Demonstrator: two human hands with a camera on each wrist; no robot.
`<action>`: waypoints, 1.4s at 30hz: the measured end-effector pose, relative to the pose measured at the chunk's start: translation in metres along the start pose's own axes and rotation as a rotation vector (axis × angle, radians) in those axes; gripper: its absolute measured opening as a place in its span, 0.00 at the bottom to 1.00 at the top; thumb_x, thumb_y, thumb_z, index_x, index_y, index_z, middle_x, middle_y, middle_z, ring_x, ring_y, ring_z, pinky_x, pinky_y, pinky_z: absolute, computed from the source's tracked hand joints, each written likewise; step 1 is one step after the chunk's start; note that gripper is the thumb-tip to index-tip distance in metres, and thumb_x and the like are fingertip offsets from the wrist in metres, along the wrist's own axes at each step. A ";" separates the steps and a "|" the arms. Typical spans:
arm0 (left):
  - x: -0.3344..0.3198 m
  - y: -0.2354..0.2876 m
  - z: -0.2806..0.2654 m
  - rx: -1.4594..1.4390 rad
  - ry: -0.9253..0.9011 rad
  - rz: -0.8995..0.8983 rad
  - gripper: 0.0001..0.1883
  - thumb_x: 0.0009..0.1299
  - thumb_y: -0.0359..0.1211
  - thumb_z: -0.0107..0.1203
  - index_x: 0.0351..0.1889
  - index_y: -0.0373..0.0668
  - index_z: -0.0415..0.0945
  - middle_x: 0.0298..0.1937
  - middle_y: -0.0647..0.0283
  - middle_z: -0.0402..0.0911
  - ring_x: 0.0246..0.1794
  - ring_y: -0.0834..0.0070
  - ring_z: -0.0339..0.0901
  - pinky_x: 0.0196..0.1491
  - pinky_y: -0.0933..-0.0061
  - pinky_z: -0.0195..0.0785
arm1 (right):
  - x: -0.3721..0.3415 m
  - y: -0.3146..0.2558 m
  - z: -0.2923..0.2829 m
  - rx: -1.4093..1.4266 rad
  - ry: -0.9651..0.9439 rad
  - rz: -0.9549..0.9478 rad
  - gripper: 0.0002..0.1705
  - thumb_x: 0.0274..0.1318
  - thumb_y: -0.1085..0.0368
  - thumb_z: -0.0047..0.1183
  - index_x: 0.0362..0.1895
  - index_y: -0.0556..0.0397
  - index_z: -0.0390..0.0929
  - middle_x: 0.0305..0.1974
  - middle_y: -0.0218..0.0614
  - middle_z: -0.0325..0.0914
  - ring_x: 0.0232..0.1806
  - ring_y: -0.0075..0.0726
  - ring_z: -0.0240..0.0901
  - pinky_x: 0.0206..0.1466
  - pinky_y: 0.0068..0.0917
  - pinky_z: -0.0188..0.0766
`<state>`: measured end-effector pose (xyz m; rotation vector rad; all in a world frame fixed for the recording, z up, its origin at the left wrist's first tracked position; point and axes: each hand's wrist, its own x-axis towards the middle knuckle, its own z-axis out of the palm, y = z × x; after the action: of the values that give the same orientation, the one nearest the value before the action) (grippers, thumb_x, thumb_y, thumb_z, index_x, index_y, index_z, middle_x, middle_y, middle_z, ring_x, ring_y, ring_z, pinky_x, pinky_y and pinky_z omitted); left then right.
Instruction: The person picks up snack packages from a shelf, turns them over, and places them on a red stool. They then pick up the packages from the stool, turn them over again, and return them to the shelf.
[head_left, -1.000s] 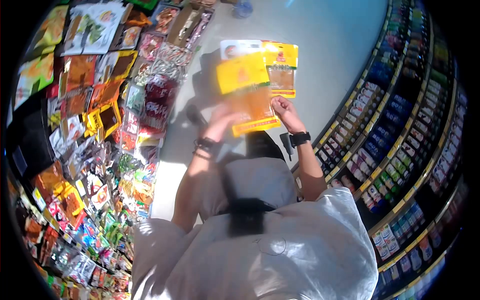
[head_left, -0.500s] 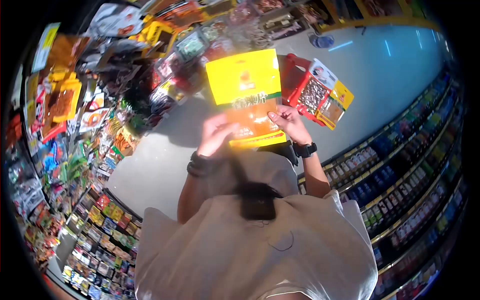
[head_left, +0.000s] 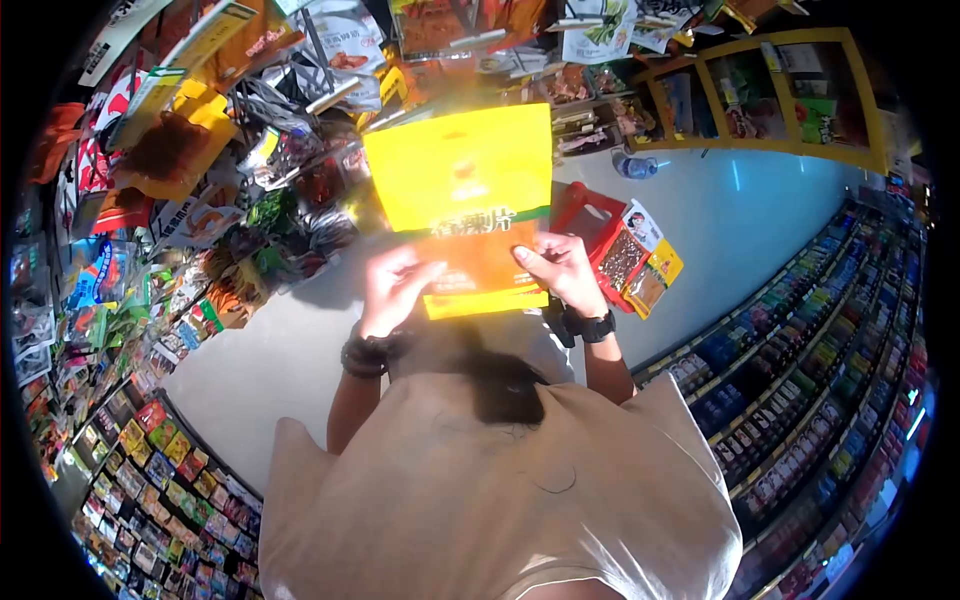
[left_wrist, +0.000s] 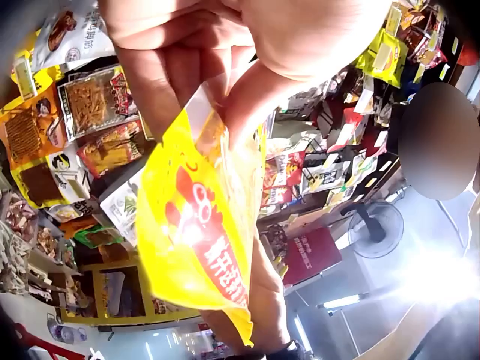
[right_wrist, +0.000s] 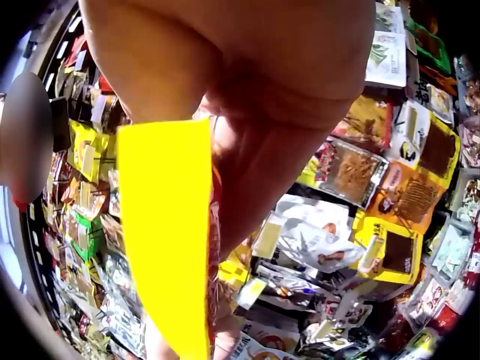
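A yellow and orange snack packet stands face-on between both hands in the head view. The left hand pinches its lower left side, thumb on the front. At the lower right side, the right hand grips it with the thumb across the front. In the left wrist view the packet is seen edge-on, with the left hand's thumb and fingers around its edge. The right wrist view shows the yellow packet below the right hand, whose fingertips are partly hidden.
A red basket with further packets is beyond the right hand. Hanging snack packets crowd the left and top. Shelves of bottles and cans line the right. A clear bottle-like object lies on the floor.
The head view has swung towards the hanging packets on the left. The packet has come upright and face-on, and looks larger. Both hands still hold it, and the red basket has come into view.
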<state>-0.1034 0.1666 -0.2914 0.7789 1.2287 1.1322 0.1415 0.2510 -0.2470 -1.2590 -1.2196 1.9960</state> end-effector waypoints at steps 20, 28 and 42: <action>0.008 0.004 0.001 -0.046 0.090 0.082 0.10 0.60 0.28 0.67 0.23 0.38 0.74 0.22 0.68 0.77 0.22 0.85 0.70 0.29 0.82 0.62 | -0.018 -0.041 0.027 -0.331 0.091 -0.459 0.19 0.59 0.63 0.57 0.22 0.61 0.66 0.18 0.35 0.58 0.19 0.23 0.53 0.22 0.27 0.51; 0.018 0.034 0.029 -0.064 0.066 0.001 0.05 0.64 0.24 0.61 0.37 0.36 0.79 0.35 0.63 0.83 0.31 0.82 0.77 0.37 0.81 0.69 | -0.003 -0.048 -0.005 -0.343 0.034 -0.517 0.14 0.59 0.68 0.55 0.21 0.57 0.71 0.14 0.28 0.58 0.15 0.17 0.52 0.19 0.25 0.45; 0.065 0.054 0.061 0.009 0.324 0.078 0.23 0.66 0.17 0.53 0.60 0.35 0.64 0.49 0.59 0.80 0.49 0.76 0.78 0.53 0.75 0.71 | 0.092 -0.025 -0.054 -0.106 -0.117 -0.261 0.12 0.65 0.59 0.51 0.34 0.55 0.78 0.22 0.15 0.67 0.23 0.09 0.57 0.23 0.16 0.52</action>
<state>-0.0594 0.2509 -0.2484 0.6711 1.4818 1.3546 0.1452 0.3559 -0.2765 -0.9834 -1.4811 1.8562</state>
